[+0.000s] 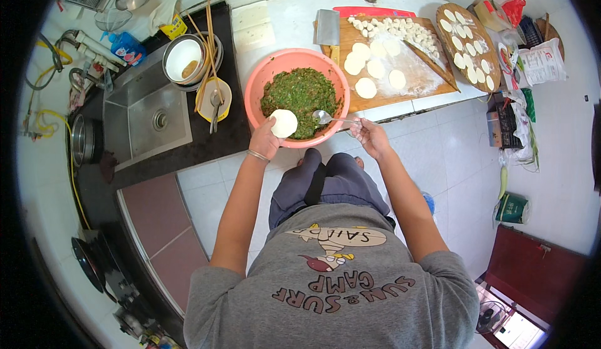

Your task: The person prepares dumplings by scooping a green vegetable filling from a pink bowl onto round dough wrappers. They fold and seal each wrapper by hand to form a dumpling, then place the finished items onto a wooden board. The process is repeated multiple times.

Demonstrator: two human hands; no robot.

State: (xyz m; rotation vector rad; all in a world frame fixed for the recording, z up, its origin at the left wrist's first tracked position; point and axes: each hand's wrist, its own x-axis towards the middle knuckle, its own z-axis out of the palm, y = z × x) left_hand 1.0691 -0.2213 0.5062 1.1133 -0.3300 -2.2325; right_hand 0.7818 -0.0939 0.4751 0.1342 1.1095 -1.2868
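My left hand holds a round dough wrapper over the near rim of a pink basin. Chopped green filling fills much of the basin. In my right hand is a metal spoon, its handle between closed fingers and its bowl at the filling. Right of the basin lies a wooden board dusted with flour. On it are several flat wrappers, many small dough pieces and a rolling pin.
A cleaver lies at the board's left edge. Behind on the right, a round tray carries more wrappers. To the left are a steel sink, stacked bowls with chopsticks, and a yellow bowl. A black crate is at the right.
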